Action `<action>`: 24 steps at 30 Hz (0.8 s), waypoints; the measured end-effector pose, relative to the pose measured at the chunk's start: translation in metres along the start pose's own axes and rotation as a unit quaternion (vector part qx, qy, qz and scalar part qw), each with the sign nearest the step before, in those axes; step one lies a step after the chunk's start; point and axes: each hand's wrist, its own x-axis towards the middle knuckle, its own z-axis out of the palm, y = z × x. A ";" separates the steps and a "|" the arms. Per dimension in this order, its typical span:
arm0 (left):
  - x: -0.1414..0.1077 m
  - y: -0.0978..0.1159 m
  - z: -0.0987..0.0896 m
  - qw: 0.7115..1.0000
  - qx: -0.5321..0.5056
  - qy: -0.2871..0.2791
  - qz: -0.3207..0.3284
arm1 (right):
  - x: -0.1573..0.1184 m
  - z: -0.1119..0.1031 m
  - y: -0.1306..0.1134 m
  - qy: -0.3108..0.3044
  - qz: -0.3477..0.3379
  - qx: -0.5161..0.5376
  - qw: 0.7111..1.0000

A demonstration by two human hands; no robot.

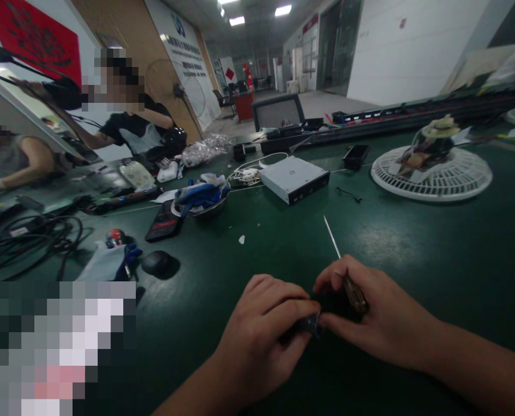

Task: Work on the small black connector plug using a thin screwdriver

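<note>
At lower centre, the left hand [268,323] is gripping a small dark piece [312,325]; the right hand [381,312] is holding a screwdriver [356,294], ideally tip-away.

The screwdriver [332,237] right of centre has a smooth, bright metal shaft and a glossy, ridged, plastic-looking handle. At lower centre, the small dark piece [311,325] looks shiny, like plastic. The tabletop [257,254] is smooth with a dull sheen. Above centre, the disc drive [294,175] wears a matt metal casing; at upper right, the fan guard [460,176] is plastic. Rumpled cloth [203,193] fills a smooth metal bowl [209,212] left of centre.
</note>
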 end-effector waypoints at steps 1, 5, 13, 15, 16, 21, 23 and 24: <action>0.000 0.000 0.000 1.000 0.002 0.011 -0.010 | 0.000 0.000 -0.001 -0.001 -0.004 0.001 1.000; 0.000 -0.005 0.002 0.995 0.023 0.061 -0.075 | -0.003 0.000 0.004 0.035 -0.012 0.069 0.997; -0.001 -0.012 0.002 0.970 0.033 0.120 -0.209 | -0.003 -0.004 0.010 0.075 -0.091 0.223 0.968; -0.001 -0.012 0.002 0.971 0.031 0.117 -0.207 | -0.001 -0.006 0.006 0.041 -0.086 0.221 0.971; -0.002 -0.012 0.002 0.972 0.027 0.115 -0.202 | -0.001 -0.007 0.004 0.026 -0.082 0.220 0.972; -0.002 -0.012 0.002 0.978 0.024 0.106 -0.179 | 0.002 -0.008 -0.001 0.005 -0.030 0.164 0.986; -0.001 -0.012 0.003 0.976 0.033 0.109 -0.184 | 0.002 -0.009 -0.002 -0.003 -0.040 0.174 0.984; -0.001 -0.012 0.003 0.976 0.035 0.111 -0.185 | 0.002 -0.009 -0.003 -0.008 -0.051 0.185 0.981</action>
